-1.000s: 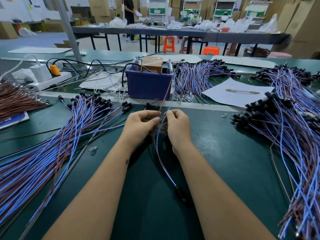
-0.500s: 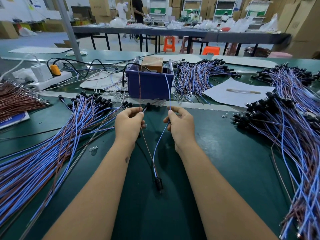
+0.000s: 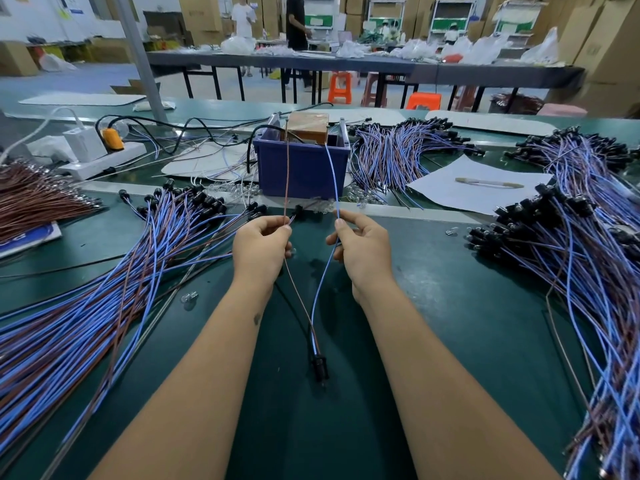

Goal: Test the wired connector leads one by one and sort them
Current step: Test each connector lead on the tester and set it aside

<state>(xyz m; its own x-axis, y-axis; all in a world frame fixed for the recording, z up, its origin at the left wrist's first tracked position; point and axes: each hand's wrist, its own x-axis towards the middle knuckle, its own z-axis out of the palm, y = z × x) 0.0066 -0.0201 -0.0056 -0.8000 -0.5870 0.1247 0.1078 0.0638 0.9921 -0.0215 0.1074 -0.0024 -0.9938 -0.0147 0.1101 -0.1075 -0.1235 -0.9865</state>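
Observation:
One connector lead is stretched between my hands. My left hand [image 3: 261, 244] pinches its brown wire [image 3: 286, 174]. My right hand [image 3: 362, 245] pinches its blue wire [image 3: 332, 174]. Both wire ends reach up to the blue bin [image 3: 301, 168], which holds a brown box-shaped tester [image 3: 308, 128] with metal posts. Below my hands the two wires join at a black connector [image 3: 319, 367] lying on the green mat. A large pile of blue and brown leads [image 3: 86, 306] lies at the left. Another pile [image 3: 585, 265] lies at the right.
A third bundle of leads [image 3: 405, 154] lies behind the bin at the right. White paper with a pen [image 3: 485, 183] sits beside it. A power strip with an orange plug [image 3: 104, 150] is at the back left. Brown wires [image 3: 31, 199] lie at the far left.
My hands have separated the two wires and moved apart and forward, raising the wire ends up to the tester in the bin. The black connector slid toward my hands.

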